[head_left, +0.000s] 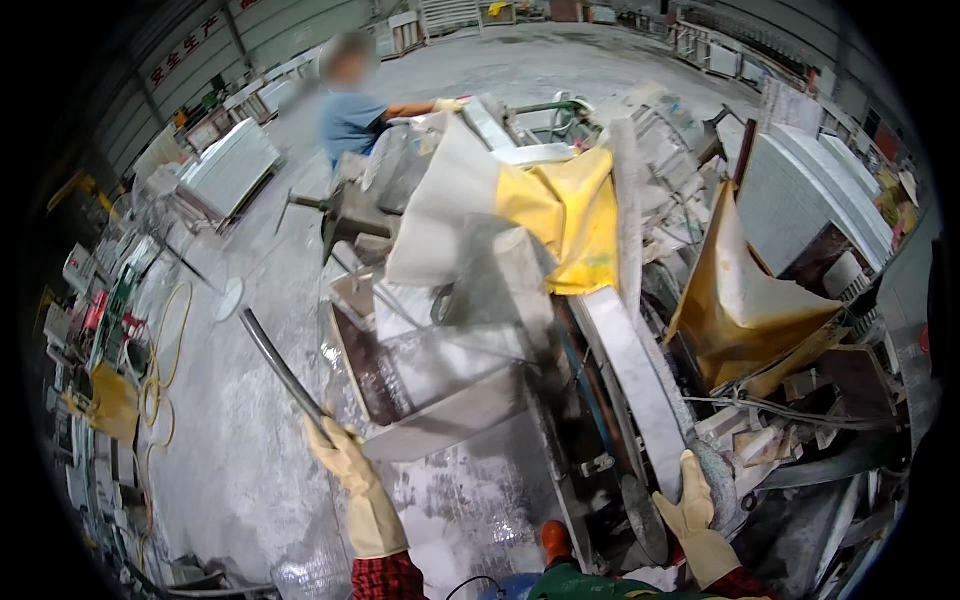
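Note:
My left hand [358, 490], in a cream rubber glove, is closed around the lower end of a dark grey metal bar [278, 356] that slants up and to the left. My right hand [692, 520], gloved the same way, has its thumb apart from its fingers. Its fingertips rest at the near end of a long pale stone strip [637, 372]. The strip runs away from me along a machine bed and passes under a yellow sheet [570, 215]. Left of the strip, grey covers [445, 205] hide much of the machine.
Across the machine, a person in a blue shirt [352, 125] has a gloved hand [447, 105] at its far end. Broken stone [655, 190] and a stiff brownish sheet [745, 305] lie right. A yellow hose [160, 385] and stacked slabs [228, 168] are left. A round grey disc [643, 522] sits near my right hand.

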